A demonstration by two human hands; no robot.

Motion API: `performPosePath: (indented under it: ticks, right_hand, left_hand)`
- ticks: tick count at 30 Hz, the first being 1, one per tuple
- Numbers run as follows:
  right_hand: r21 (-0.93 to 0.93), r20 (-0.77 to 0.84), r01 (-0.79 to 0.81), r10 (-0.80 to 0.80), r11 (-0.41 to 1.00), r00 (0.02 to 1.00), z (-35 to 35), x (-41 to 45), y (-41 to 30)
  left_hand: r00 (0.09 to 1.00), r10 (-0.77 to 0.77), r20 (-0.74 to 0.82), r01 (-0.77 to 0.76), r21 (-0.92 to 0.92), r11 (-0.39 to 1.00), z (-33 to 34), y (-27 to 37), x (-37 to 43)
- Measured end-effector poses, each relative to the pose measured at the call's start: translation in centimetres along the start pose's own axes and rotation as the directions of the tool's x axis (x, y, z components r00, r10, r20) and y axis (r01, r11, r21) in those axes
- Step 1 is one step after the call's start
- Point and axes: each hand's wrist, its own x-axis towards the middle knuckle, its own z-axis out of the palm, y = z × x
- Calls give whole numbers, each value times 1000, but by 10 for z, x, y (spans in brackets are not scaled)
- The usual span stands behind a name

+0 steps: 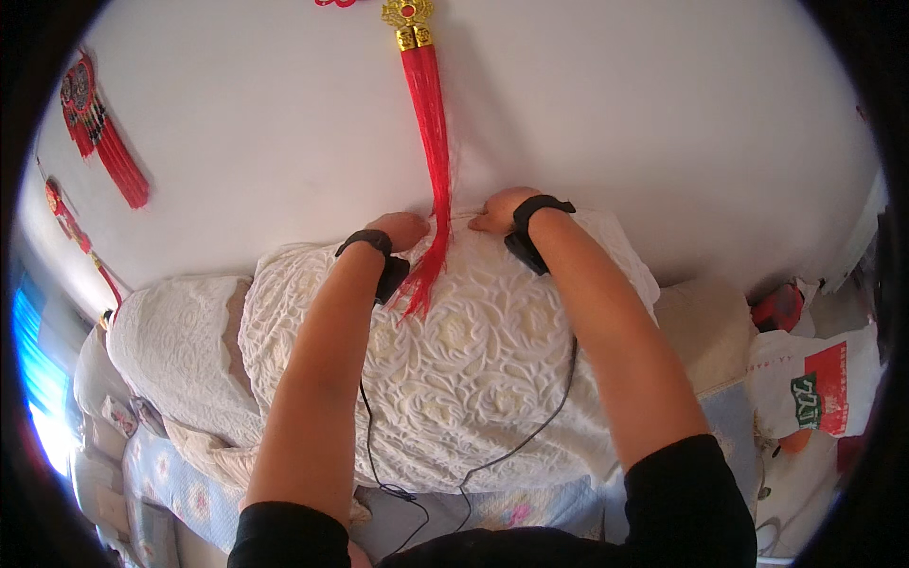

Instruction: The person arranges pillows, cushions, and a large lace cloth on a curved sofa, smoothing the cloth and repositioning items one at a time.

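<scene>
A white cover (454, 341) with a raised floral pattern is draped over the sofa's backrest against the wall. At its top edge, left of a hanging red tassel (428, 121), my left hand (403, 231) grips the fabric, its fingertips partly hidden. My right hand (503, 211) holds the same edge right of the tassel, thumb in front and the other fingers out of sight. The tassel's loose ends hang between my wrists, over the cover. Each wrist wears a black strap with a small dark device, and thin dark cables run down across the cover.
A second white patterned cover (181, 341) lies on the backrest to the left. Blue floral quilted fabric (192, 476) covers the seat. A printed plastic bag (817, 383) stands at right, near a red object (777, 307). Red tasselled ornaments (106, 128) hang on the left wall.
</scene>
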Motion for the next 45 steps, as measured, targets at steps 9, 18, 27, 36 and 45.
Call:
performPosePath:
  ticks: [9,18,27,36,45]
  right_hand:
    - [84,-94,181,-173,980,980,4,-29,8]
    - [55,-287,318,-290,947,913,26,-12,21]
    - [84,-266,276,-245,958,932,30,-5,25]
    - [110,-334,273,-223,956,916,38,-10,25]
    - [67,-305,271,-239,960,922,28,-12,12]
  left_hand:
    - [986,-156,-64,155,-20,988,-9,25,-17]
    - [883,-154,-444,-136,-556,820,-9,10,-17]
    - [955,-77,-288,-281,-955,94,-65,108,-25]
    - [967,104,-231,-198,-945,-260,-86,88,-71]
    - [953,-293,-72,-30,-989,144,-6,-20,-76]
